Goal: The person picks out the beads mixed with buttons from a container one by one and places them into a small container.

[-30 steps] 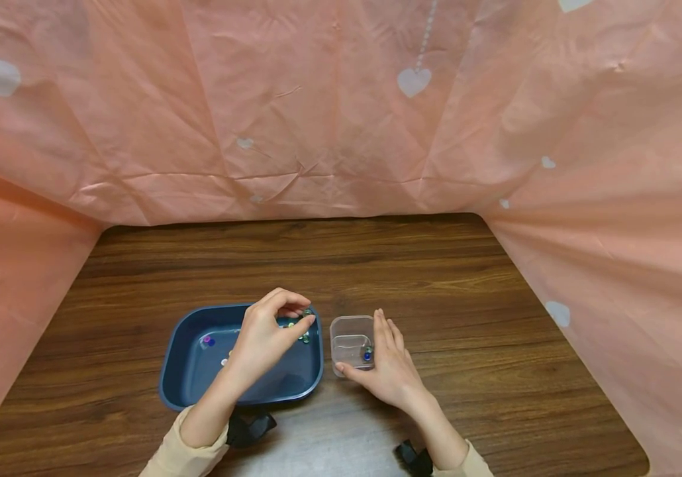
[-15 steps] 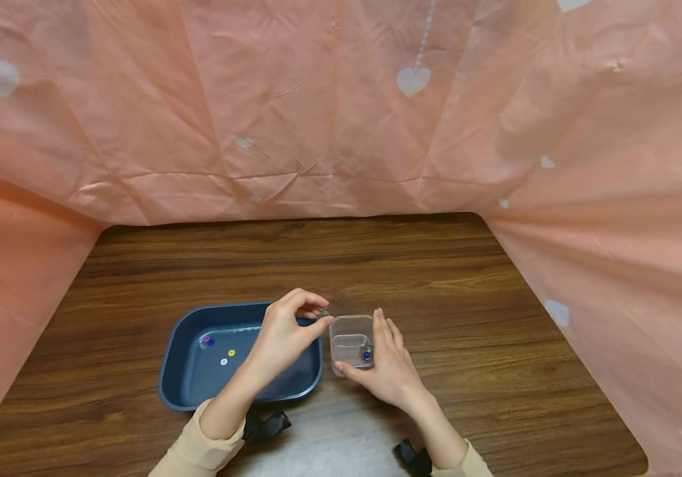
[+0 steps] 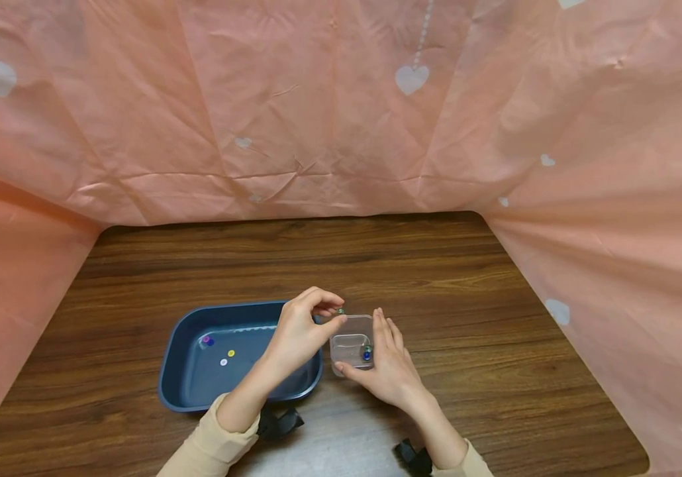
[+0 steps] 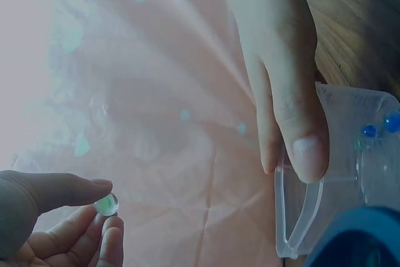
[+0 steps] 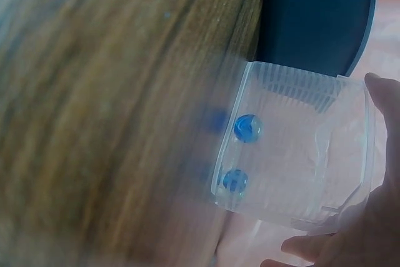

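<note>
My left hand (image 3: 299,331) is raised between the blue tray and a clear plastic box. Its thumb and fingertips pinch a clear glass marble (image 4: 107,204) with a green tint. In the head view, this marble (image 3: 340,310) appears just past the box's far left corner. The clear plastic box (image 3: 349,340) stands on the table with no lid on top. Inside it, blue marbles (image 5: 248,128) and a greenish one lie at the right side. My right hand (image 3: 391,368) holds the box, thumb along the near side and long fingers against the right side.
Left of the box, a dark blue tray (image 3: 165,381) holds a yellow piece (image 3: 231,353), a white piece (image 3: 224,362) and purple and blue pieces (image 3: 207,341). My left forearm crosses over its right part. Pink cloth (image 3: 329,132) surrounds the wooden table (image 3: 466,298).
My left hand has moved right from over the tray's far right corner to the box's far left corner, carrying the marble. My right hand and the box have stayed in place.
</note>
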Motion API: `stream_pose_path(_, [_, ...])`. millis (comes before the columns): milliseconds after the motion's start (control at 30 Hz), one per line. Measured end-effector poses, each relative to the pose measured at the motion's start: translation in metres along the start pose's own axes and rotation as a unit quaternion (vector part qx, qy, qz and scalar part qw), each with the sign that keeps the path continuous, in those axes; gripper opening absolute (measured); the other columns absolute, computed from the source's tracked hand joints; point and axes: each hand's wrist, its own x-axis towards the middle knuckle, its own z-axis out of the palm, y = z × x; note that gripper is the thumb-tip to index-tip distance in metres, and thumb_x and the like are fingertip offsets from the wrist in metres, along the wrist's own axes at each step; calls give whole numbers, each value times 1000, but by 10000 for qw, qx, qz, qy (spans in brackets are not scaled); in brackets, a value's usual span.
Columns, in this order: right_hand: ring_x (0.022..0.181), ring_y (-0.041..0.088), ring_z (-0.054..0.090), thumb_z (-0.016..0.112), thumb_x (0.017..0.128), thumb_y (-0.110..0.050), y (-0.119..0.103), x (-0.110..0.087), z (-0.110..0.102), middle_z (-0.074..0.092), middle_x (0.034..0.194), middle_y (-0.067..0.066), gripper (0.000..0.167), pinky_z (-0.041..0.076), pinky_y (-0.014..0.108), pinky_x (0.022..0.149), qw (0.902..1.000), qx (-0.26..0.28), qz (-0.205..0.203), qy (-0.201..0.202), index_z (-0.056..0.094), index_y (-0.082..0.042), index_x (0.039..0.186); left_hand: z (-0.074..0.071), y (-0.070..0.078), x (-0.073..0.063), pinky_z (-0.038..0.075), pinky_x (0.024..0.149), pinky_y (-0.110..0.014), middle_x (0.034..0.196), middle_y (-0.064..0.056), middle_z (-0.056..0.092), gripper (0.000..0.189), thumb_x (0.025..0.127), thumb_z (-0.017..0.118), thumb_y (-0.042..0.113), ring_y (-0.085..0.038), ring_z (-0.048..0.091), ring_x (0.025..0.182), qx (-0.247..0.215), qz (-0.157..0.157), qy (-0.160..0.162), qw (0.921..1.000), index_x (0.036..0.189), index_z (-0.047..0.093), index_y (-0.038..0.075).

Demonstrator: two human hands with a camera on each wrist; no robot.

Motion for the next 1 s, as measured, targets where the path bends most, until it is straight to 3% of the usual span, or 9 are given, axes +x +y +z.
stream_pose_path(800, [146, 41, 13, 70, 79, -63, -1, 0, -1, 11, 162, 17, 117, 27, 67, 107, 10000, -47, -9, -3, 9, 1, 155, 21, -2, 8, 56, 80, -38, 95, -7, 65, 19, 82, 73, -3, -21, 64, 87, -353, 64, -117, 9993, 100, 69, 0])
stream_pose_path(1000, [147, 40, 13, 71, 79, -62, -1, 0, 0, 10, 162, 17, 117, 27, 68, 107, 10000, -8, -4, -6, 7, 0, 156, 24, -3, 12, 57, 80, -29, 96, -8, 65, 19, 82, 73, -3, -20, 64, 88, -429, 46, -191, 9989, 101, 68, -2])
